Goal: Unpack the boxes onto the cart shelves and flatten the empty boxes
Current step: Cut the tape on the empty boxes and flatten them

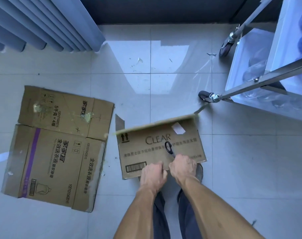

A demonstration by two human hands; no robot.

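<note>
A brown cardboard box marked CLEAR (146, 152) stands on the floor tiles in front of my feet. My left hand (152, 175) grips its near lower edge. My right hand (183, 167) grips the same edge just to the right and also holds black-handled scissors (168, 147), whose handle loop sticks up against the box face. A larger box (57, 147) with purple stripe and Chinese print lies flattened on the floor to the left. The metal cart (260, 80) with white shelves stands at the right, bottles dimly visible on its shelves.
Grey vertical blinds (43, 28) hang at the top left. A dark window base (164, 11) runs along the top. Cart castors (204, 96) sit close to the CLEAR box's upper right corner. Scraps of tape (211, 54) lie on the tiles.
</note>
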